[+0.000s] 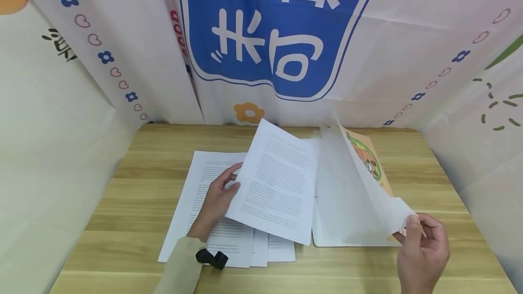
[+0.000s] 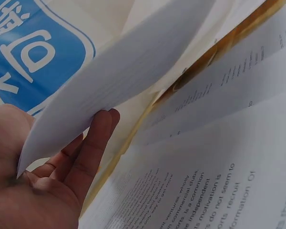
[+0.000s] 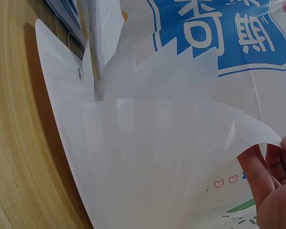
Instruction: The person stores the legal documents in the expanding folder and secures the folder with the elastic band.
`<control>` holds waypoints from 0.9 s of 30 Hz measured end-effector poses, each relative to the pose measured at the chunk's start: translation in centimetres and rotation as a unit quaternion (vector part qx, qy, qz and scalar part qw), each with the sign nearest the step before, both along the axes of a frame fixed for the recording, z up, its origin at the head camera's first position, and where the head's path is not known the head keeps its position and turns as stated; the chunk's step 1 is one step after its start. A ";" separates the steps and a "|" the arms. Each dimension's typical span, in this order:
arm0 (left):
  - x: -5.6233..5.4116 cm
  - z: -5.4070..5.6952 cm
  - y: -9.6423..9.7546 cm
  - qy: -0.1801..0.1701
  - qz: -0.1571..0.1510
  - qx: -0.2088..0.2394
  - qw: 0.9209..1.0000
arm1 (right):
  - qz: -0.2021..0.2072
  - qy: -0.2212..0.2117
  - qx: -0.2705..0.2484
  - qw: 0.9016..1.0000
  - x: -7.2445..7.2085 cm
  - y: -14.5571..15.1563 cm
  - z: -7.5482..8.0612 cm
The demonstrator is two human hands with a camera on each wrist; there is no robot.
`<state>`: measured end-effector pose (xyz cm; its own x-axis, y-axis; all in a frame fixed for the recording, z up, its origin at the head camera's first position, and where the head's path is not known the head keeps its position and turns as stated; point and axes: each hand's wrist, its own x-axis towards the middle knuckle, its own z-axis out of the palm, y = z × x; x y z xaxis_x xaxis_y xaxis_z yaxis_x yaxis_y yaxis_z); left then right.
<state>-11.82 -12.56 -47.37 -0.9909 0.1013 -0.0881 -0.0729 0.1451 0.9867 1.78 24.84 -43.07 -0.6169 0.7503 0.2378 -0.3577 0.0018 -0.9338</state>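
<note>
In the head view my left hand (image 1: 217, 198) grips the left edge of a printed sheet of paper (image 1: 278, 180), which is raised and tilted above other printed sheets (image 1: 188, 198). The left wrist view shows the paper's edge (image 2: 114, 76) between the thumb side and fingers of that hand (image 2: 52, 186). On the right lies a folder with whitish translucent leaves (image 1: 343, 194) and a tan cover (image 1: 365, 155) bearing a cartoon animal. My right hand (image 1: 425, 248) pinches the near right corner of a lifted leaf. In the right wrist view this leaf (image 3: 152, 157) bows upward, with stepped notches along one edge.
A wood-grain table (image 1: 130, 221) carries everything. White printed curtains with a blue sign (image 1: 265, 35) hang behind it, and white side sheets (image 1: 53, 158) stand at left and right. A black strap (image 1: 211, 258) is on the left sleeve.
</note>
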 end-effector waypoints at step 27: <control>-2.1 -1.0 4.0 -0.024 0.024 -0.016 0.999 | -0.007 0.001 -0.010 1.000 0.2 -0.2 0.0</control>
